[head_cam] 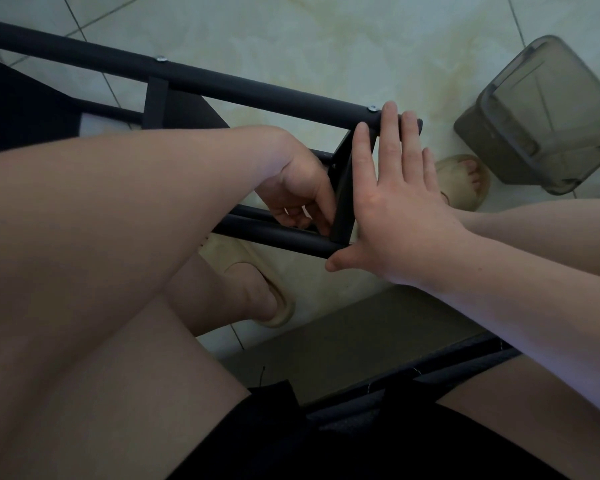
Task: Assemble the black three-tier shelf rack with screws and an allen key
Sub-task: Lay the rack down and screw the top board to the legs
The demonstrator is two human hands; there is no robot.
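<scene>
The black rack lies on its side across my knees. Its upper tube [222, 83] carries two silver screw heads [160, 58] [372, 108]. A lower tube [274, 237] runs parallel, and a flat end bar [343, 202] joins the two. My right hand [395, 209] lies flat against that end bar from outside, fingers straight, fingertips on the upper tube's end, thumb under the lower tube. My left hand [298, 185] reaches inside the frame with fingers curled at the corner where the end bar meets the lower tube. What they hold is hidden. No allen key shows.
A grey translucent plastic container [541, 112] stands on the tiled floor at the right. My feet in beige slippers [465, 178] [257, 271] sit under the rack. A black shelf panel [21, 109] fills the left, and a dark edge [430, 362] crosses my lap.
</scene>
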